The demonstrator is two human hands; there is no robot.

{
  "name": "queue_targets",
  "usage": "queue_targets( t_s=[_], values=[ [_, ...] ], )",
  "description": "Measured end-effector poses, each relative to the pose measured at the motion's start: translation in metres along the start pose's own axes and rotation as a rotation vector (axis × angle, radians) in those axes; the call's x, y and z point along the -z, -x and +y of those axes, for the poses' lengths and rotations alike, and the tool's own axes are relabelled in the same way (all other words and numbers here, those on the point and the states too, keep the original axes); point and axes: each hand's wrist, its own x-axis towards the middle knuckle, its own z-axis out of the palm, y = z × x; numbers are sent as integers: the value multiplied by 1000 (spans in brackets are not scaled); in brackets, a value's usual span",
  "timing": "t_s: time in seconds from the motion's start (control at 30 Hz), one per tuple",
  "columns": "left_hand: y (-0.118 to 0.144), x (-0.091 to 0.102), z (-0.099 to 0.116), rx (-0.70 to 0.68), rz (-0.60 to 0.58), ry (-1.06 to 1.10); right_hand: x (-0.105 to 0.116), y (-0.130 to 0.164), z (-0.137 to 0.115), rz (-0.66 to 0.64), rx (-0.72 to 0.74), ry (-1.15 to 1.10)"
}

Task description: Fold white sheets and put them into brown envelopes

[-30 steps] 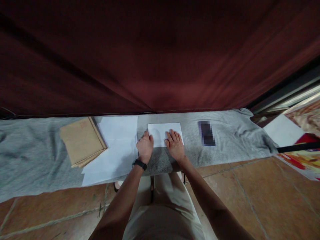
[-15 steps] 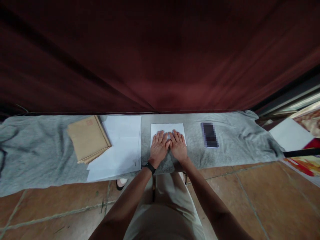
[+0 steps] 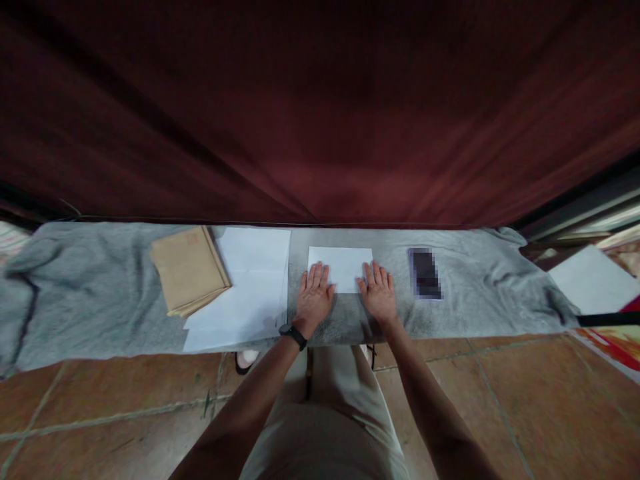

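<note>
A small white sheet of paper (image 3: pixel 345 268), seemingly folded, lies flat on the grey cloth (image 3: pixel 345 327) in front of me. My left hand (image 3: pixel 315 299) rests flat over its lower left corner, fingers stretched out. On the other side, my right hand (image 3: pixel 379 293) lies flat with fingers spread, touching its lower right edge. Neither hand grips anything. Left of my hands are larger white sheets (image 3: pixel 255 280), and a stack of brown envelopes (image 3: pixel 190 270) partly covers them.
A phone (image 3: pixel 425 273), its screen pixelated, lies to the right on the cloth. Behind the narrow cloth-covered surface hangs a dark red curtain (image 3: pixel 320 147). At the far right are a white sheet (image 3: pixel 595 280) and a dark bar (image 3: pixel 607 320). Tiled floor (image 3: pixel 450 380) shows below.
My hands have slid apart across the paper, the right one moving outward to its right edge and the left to its left corner. The view has shifted slightly.
</note>
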Motion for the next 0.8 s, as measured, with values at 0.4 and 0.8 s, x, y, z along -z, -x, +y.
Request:
queue_targets(
  t_s=[0.4,0.8],
  values=[
    [2,-2,-3,-4,12,-29,-10,-40,-62,-41,251,-132],
    [-34,-1,24,-6,2,10,-15,-48,-14,4,146,-64]
  ],
)
